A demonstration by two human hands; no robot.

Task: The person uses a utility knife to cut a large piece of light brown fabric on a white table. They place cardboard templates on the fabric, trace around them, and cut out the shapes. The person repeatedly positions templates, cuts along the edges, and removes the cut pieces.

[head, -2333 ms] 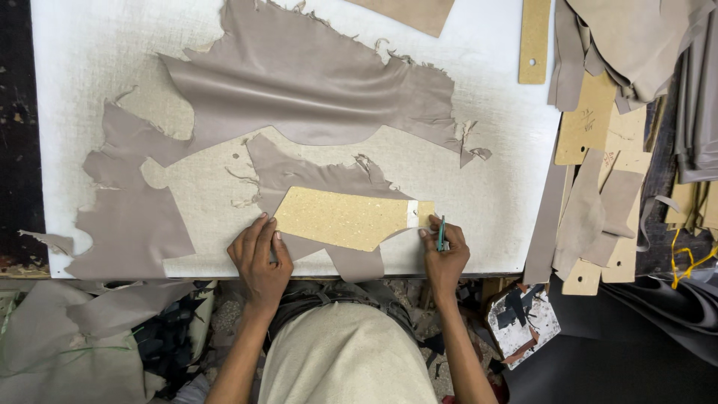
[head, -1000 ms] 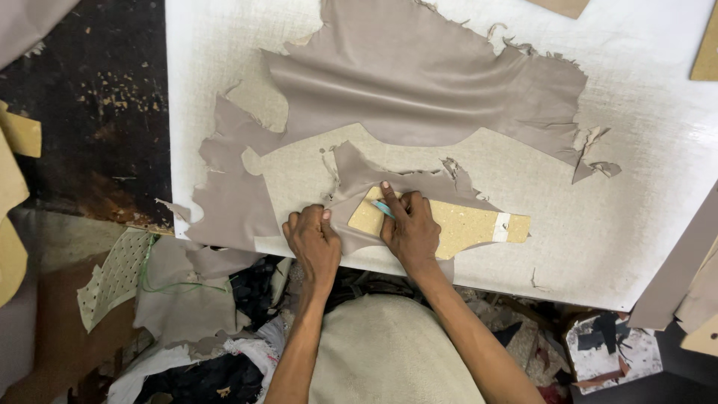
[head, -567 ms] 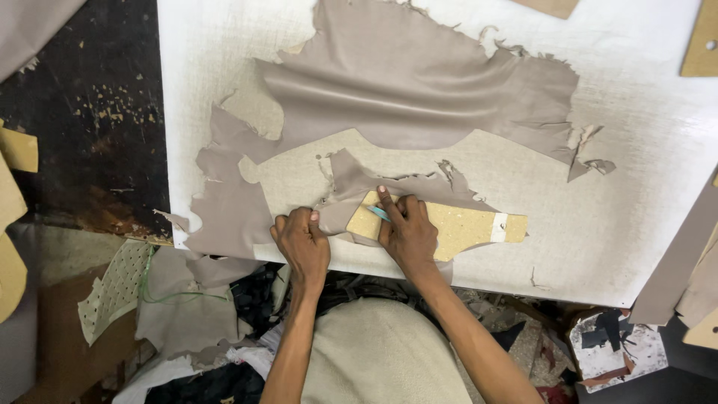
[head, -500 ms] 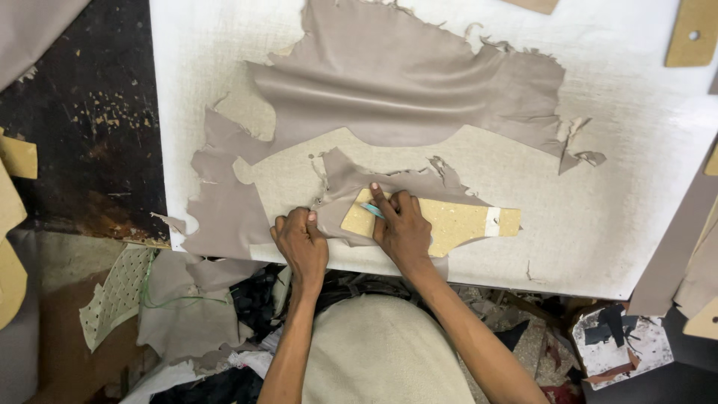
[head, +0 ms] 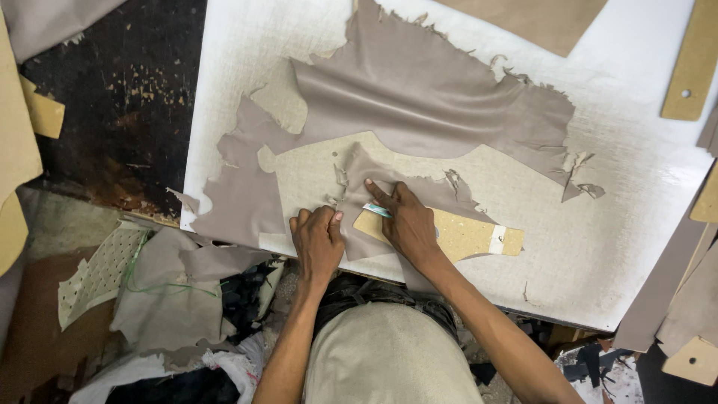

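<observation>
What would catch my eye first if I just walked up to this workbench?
Probably the big ragged sheet of grey-taupe leather spread over the white cutting board, full of cut-out holes. At the board's near edge, the right hand presses a small blue-handled tool against a tan cardboard pattern, while the left hand pins the leather beside it.

A: Head view now, and both forearms are bare, no sleeves showing all the way down to the left hand (head: 318, 241) and right hand (head: 407, 224).

B: No gloves, rings or watch either. Below the wrists there's a pale beige, rounded garment, plain cloth, and a dark band of clothing just above it.
</observation>
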